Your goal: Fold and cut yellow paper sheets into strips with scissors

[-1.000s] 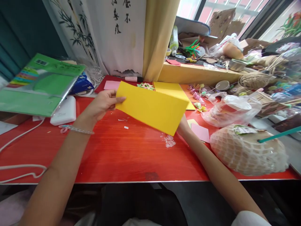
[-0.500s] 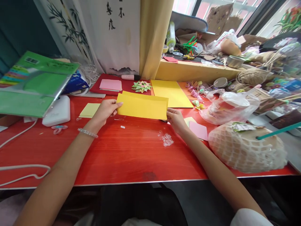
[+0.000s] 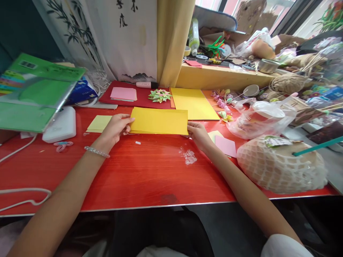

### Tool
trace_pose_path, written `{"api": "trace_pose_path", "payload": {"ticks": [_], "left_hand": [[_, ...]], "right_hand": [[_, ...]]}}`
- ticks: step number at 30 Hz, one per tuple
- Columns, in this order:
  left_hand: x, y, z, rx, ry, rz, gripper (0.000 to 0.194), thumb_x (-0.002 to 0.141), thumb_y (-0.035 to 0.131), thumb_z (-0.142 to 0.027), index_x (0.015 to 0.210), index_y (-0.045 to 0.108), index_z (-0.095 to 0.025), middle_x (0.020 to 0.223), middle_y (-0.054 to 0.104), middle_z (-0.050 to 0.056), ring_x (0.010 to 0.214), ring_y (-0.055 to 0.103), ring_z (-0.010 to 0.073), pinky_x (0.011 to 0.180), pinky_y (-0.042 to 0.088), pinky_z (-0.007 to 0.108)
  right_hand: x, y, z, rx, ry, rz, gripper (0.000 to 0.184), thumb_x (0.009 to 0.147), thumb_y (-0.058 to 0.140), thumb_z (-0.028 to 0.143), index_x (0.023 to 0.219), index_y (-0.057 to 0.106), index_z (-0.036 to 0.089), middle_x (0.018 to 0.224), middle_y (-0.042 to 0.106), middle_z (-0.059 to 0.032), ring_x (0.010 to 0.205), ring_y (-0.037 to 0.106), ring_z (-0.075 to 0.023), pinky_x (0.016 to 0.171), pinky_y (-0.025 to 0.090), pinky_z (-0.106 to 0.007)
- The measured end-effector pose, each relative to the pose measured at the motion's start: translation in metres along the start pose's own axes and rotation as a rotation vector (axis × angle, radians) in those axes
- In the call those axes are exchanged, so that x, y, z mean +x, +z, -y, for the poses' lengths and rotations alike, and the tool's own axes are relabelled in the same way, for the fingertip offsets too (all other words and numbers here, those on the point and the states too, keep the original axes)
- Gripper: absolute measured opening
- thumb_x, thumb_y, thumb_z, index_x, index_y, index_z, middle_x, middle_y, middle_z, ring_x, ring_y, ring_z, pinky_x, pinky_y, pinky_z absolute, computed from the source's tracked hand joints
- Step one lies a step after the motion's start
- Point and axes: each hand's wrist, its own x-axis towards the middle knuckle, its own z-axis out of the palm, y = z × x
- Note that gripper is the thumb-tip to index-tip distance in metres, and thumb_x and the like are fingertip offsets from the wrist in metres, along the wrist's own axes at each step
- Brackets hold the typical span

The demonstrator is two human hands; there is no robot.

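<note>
A folded sheet of yellow paper is stretched level between my two hands, a little above the red table. My left hand, with a beaded bracelet at the wrist, pinches its left edge, thumb on top. At the lower right corner my right hand has its fingers closed on the paper; part of the grip is hidden behind it. Left of my left hand lies a pale yellow square stack. Close to my right wrist are pink paper squares.
Behind the paper lie a large yellow sheet, a folded-paper wreath, pink squares and a marker. A netted brown bundle and plastic bag stand right. Left are a green packet and white box.
The yellow paper has levelled out from a slight tilt, its left end coming down. Both hands keep their hold. The whole view has shifted slightly.
</note>
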Motion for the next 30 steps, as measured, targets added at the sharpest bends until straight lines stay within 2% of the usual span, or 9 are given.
{"api": "trace_pose_path", "payload": {"ticks": [4,7,10,18,25,30], "left_hand": [[-0.0038,-0.0004,-0.0009,0.052,-0.026,0.029,0.004,0.079,0.055,-0.015,0.075,0.055,-0.015,0.048,0.045,-0.005,0.028,0.034,0.0045,0.03,0.016,0.018],[-0.0042,-0.0039,-0.0006,0.146,0.04,0.053,0.017,0.079,0.058,-0.022,0.063,0.055,-0.016,0.045,0.039,-0.006,0.03,0.031,0.0036,0.031,0.015,0.019],[-0.0023,-0.0073,-0.0004,0.187,0.101,0.041,0.02,0.073,0.065,-0.025,0.058,0.055,-0.016,0.045,0.039,-0.005,0.034,0.028,0.0035,0.034,0.014,0.02],[-0.0013,-0.0076,-0.0022,0.081,0.073,0.018,0.02,0.066,0.069,-0.026,0.057,0.055,-0.016,0.046,0.038,-0.005,0.037,0.021,0.0033,0.037,0.011,0.022],[-0.0028,-0.0071,-0.0026,0.11,0.073,-0.029,0.022,0.063,0.073,-0.03,0.058,0.057,-0.016,0.051,0.044,-0.004,0.042,0.026,0.005,0.039,0.011,0.023],[-0.0028,-0.0076,-0.003,0.108,0.063,0.015,0.024,0.063,0.074,-0.032,0.058,0.056,-0.018,0.05,0.044,-0.004,0.041,0.029,0.0055,0.039,0.013,0.024]], "right_hand": [[-0.0003,-0.0009,0.001,-0.003,0.009,-0.014,0.019,0.064,0.068,0.028,0.08,0.067,0.017,0.079,0.071,-0.0064,0.084,0.067,-0.0196,0.072,0.054,-0.03],[0.0,-0.0015,0.0021,0.018,0.018,-0.018,0.017,0.065,0.068,0.026,0.079,0.067,0.017,0.08,0.072,-0.007,0.085,0.067,-0.0198,0.073,0.054,-0.031],[0.0002,-0.0013,0.0032,0.031,0.034,-0.029,0.014,0.066,0.067,0.025,0.078,0.067,0.017,0.08,0.072,-0.0073,0.086,0.067,-0.02,0.073,0.055,-0.031],[-0.0009,-0.0014,0.0036,0.033,0.037,0.0,0.014,0.067,0.068,0.024,0.079,0.067,0.016,0.082,0.072,-0.0074,0.084,0.067,-0.0195,0.071,0.056,-0.03],[-0.0003,-0.0025,0.0033,0.01,0.033,-0.003,0.017,0.066,0.069,0.026,0.079,0.066,0.015,0.078,0.071,-0.008,0.082,0.068,-0.0196,0.07,0.055,-0.03],[-0.0006,-0.0027,0.0053,0.025,0.045,0.005,0.015,0.068,0.068,0.025,0.079,0.066,0.015,0.079,0.071,-0.0087,0.082,0.067,-0.0194,0.07,0.056,-0.03]]}}
